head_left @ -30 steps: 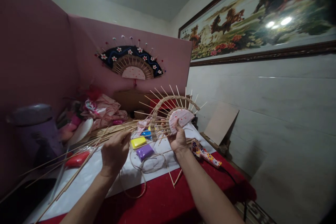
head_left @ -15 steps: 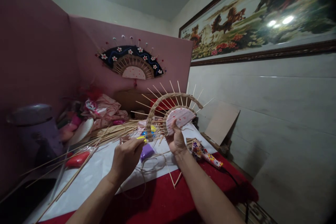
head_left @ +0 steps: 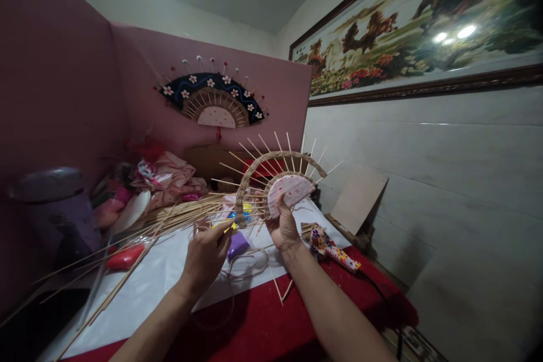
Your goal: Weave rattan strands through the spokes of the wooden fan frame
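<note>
Right hand (head_left: pixel 285 233): clamped on the fan frame (head_left: pixel 294 184), thumb pressed on the front of the pink dotted half-disc (head_left: pixel 278 189), other fingers going behind it, mostly hidden. Left hand (head_left: pixel 204 257): thumb and forefinger drawn close, right by the lower left end of the woven band (head_left: pixel 240 198). Can't tell if a strand or stick is pinched there; too small.

Just changed: left hand has moved in from further out to the band's end, while the right hand's hold is much the same. Looks like the weaving is now being handled at that end, with the right hand as the steady support. Band reads as a partial arc, with bare stick tips (head_left: pixel 265 143) fanning out past it.

Fan frame is up in the air over the table (head_left: pixel 263 322), tilted, not resting on it. Below and near: purple packet (head_left: pixel 238 244), blue packet (head_left: pixel 233 215), thin cord in loose loops, partly blurred. Flower-patterned tool (head_left: pixel 339 254) lies to the right on red cloth. Further left, loose sticks (head_left: pixel 178 214) and a red packet (head_left: pixel 126 258) on the white sheet (head_left: pixel 156 277). Behind, a dark flowered fan (head_left: pixel 218 83) hangs on the pink panel (head_left: pixel 278 90).
</note>
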{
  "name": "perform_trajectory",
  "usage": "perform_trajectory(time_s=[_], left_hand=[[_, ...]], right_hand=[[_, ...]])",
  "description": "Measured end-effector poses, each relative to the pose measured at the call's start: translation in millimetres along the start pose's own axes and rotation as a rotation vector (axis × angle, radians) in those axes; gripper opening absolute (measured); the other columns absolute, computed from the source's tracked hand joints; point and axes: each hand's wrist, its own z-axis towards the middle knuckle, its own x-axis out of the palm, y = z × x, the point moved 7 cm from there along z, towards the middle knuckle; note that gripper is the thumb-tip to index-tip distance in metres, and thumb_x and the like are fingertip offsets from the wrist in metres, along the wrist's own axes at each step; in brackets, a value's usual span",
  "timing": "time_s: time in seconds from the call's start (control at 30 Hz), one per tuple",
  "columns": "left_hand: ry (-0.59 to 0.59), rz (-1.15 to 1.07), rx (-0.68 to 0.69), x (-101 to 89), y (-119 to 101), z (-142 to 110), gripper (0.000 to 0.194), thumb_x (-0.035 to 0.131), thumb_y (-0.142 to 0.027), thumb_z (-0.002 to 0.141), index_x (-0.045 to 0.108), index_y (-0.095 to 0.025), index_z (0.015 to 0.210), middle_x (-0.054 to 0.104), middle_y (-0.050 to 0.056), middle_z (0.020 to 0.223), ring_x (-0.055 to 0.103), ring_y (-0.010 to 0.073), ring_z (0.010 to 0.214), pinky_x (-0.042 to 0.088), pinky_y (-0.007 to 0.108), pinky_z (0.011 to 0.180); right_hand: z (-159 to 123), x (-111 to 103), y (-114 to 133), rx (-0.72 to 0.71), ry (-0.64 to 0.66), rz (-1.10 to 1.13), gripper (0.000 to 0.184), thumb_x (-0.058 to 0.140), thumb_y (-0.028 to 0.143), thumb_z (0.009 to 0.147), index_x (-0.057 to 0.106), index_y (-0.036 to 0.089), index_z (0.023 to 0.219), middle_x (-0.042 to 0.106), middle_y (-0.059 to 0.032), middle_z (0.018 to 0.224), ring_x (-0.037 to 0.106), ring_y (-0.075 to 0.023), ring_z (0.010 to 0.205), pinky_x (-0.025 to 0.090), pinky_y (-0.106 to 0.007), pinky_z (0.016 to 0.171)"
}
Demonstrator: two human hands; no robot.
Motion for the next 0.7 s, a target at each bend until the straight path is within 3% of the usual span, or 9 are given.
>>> perform_trajectory(time_s=[0.13, 0.27, 0.4, 0.53, 0.7], left_hand=[[-0.015, -0.110, -0.019, -1.4, 1.7, -0.3, 0.023, 0.050, -0.021, 0.079, 0.065, -0.016, 0.096, 0.071, 0.005, 0.075, 0.063, 0.0139, 0.060, 0.044, 0.022, 0.056], [-0.004, 0.028, 0.055, -2.6, -7.1, 0.2, 0.020, 0.049, -0.023, 0.081, 0.066, -0.018, 0.090, 0.070, 0.004, 0.073, 0.063, 0.0150, 0.062, 0.043, 0.023, 0.056], [-0.020, 0.194, 0.099, -11.0, -18.3, 2.6, 0.018, 0.047, -0.023, 0.081, 0.065, -0.021, 0.080, 0.064, 0.005, 0.099, 0.062, 0.0151, 0.071, 0.042, 0.023, 0.054], [0.016, 0.178, 0.095, -15.4, -23.6, 4.1, 0.013, 0.052, -0.019, 0.075, 0.061, -0.019, 0.066, 0.046, 0.005, 0.131, 0.062, 0.0135, 0.071, 0.043, 0.023, 0.054], [0.093, 0.207, 0.090, -12.0, -23.6, 4.0, 0.011, 0.051, -0.015, 0.073, 0.058, -0.019, 0.066, 0.043, 0.004, 0.135, 0.062, 0.0132, 0.066, 0.044, 0.025, 0.054]], right_hand=[[1.1, -6.2, -2.3, -0.057, -0.061, 0.027, 0.027, 0.068, 0.033, 0.069, 0.058, 0.020, 0.090, 0.069, 0.0017, 0.081, 0.064, -0.0121, 0.069, 0.053, -0.025, 0.062], [1.0, -3.6, -2.4, -0.053, -0.024, -0.030, 0.030, 0.067, 0.037, 0.069, 0.059, 0.019, 0.091, 0.069, -0.0003, 0.080, 0.065, -0.0146, 0.071, 0.053, -0.027, 0.060], [0.3, -0.3, -0.8, -0.042, 0.016, -0.070, 0.033, 0.065, 0.043, 0.069, 0.059, 0.018, 0.091, 0.069, -0.0016, 0.079, 0.065, -0.0162, 0.073, 0.053, -0.028, 0.059], [-1.4, 0.7, -3.3, -0.048, 0.027, -0.082, 0.031, 0.065, 0.041, 0.070, 0.059, 0.021, 0.092, 0.068, 0.0002, 0.081, 0.064, -0.0147, 0.073, 0.054, -0.027, 0.060], [-3.2, 0.2, -6.4, -0.041, 0.005, -0.060, 0.029, 0.066, 0.038, 0.069, 0.059, 0.021, 0.092, 0.068, 0.0013, 0.081, 0.064, -0.0138, 0.074, 0.054, -0.026, 0.062]])
